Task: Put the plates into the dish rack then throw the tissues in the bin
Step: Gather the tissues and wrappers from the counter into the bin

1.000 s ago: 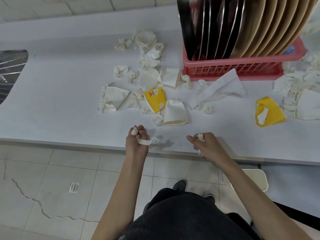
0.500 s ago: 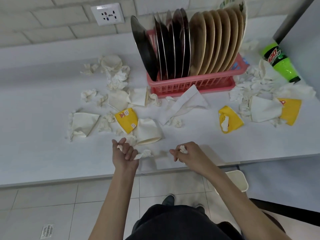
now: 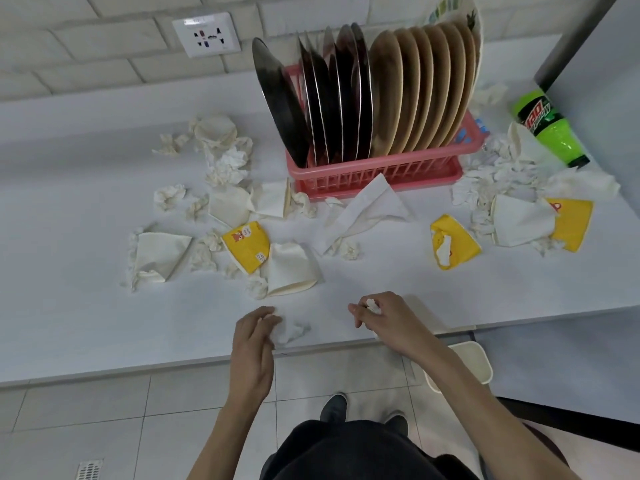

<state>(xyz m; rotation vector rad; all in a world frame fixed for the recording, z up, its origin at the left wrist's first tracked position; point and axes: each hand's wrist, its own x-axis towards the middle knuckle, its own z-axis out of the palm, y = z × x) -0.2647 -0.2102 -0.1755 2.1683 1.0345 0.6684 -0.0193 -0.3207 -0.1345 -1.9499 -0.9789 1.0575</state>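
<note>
A pink dish rack (image 3: 377, 171) at the back of the white counter (image 3: 69, 306) holds several dark metal plates (image 3: 325, 98) and several tan plates (image 3: 422, 91), all standing upright. Crumpled tissues (image 3: 227, 161) lie scattered left of the rack, and more tissues (image 3: 491, 174) lie to its right. My left hand (image 3: 254, 336) rests near the counter's front edge, its fingertips touching a crumpled tissue (image 3: 292, 330) that lies on the counter. A little to the right, my right hand (image 3: 388, 318) grips a small tissue wad (image 3: 373, 305). A white bin (image 3: 464, 365) stands on the floor under the counter edge, below my right forearm.
Yellow tissue packs (image 3: 247, 244) (image 3: 453, 240) (image 3: 571, 223) and flattened white paper pieces (image 3: 159, 251) lie among the tissues. A green bottle (image 3: 550, 133) lies at the back right. A wall socket (image 3: 206, 34) is behind. My shoes (image 3: 334, 407) are on the tiled floor.
My left hand's fingers have loosened, and its tissue now lies on the counter at the fingertips. My right hand still holds its wad. The view has tilted up towards the wall.
</note>
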